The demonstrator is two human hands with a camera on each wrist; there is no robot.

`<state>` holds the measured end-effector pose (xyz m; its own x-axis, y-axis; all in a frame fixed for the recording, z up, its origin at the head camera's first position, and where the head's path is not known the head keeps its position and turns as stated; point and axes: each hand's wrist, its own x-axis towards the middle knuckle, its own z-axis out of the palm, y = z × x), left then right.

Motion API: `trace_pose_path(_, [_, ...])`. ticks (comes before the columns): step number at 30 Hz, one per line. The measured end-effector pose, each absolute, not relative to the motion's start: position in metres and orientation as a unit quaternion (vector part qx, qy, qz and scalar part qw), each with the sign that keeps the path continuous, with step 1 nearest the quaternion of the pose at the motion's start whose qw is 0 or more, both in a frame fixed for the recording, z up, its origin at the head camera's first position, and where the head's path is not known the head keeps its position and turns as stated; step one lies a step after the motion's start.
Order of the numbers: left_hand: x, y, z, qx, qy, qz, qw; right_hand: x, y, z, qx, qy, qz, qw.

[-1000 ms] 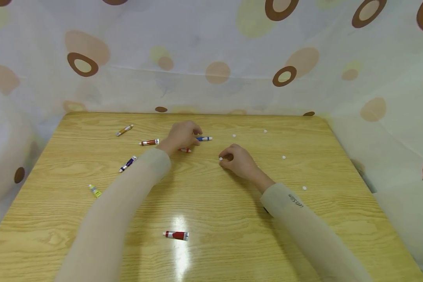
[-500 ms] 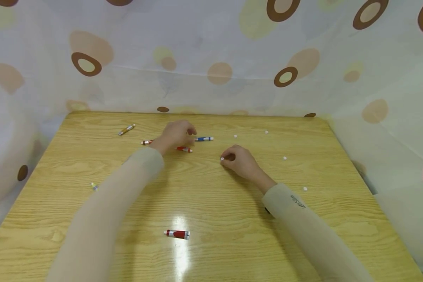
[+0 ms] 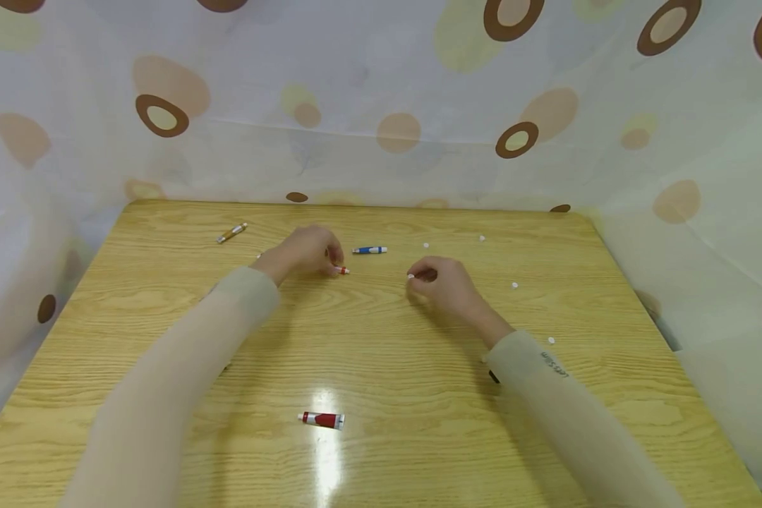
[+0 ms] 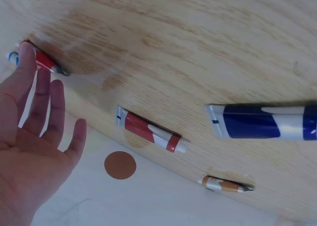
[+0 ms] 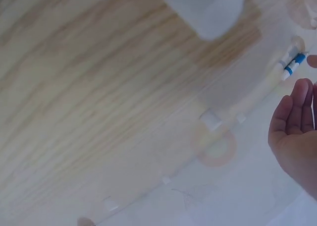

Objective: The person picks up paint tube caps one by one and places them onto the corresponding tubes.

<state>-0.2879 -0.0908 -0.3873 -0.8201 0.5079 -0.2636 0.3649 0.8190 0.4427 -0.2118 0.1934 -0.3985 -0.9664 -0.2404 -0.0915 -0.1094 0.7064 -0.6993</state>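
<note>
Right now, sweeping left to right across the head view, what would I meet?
Gold tube, left hand, blue tube, right hand, second-rightmost white piece, rightmost white piece.

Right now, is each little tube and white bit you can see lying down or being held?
Bright red tube, touched by the left hand; grip unclear
Blue tube, lying on the table
Brownish-red tube, lying down
Gold tube, lying down
Navy tube, lying down
Dark red tube, lying down
White bit, pinched by the right hand
Other white bits, scattered on the table
</note>
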Motion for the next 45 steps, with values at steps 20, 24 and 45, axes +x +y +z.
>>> trace_pose_path(20, [-0.277, -0.091, -0.388, 0.279, 0.929, 0.187, 0.156, -0.209, 0.208, -0.388, -0.11, 0.92, -0.37, 0.07])
trace_pose_path(24, [-0.273, -0.09, -0.377, 0.287, 0.926, 0.204, 0.138, -0.209, 0.211, -0.386, -0.11, 0.917, -0.379, 0.057])
trace_pose_path(45, [-0.229, -0.061, -0.337, 0.345, 0.902, 0.252, 0.058, -0.191, 0.22, -0.369, -0.135, 0.913, -0.385, -0.009])
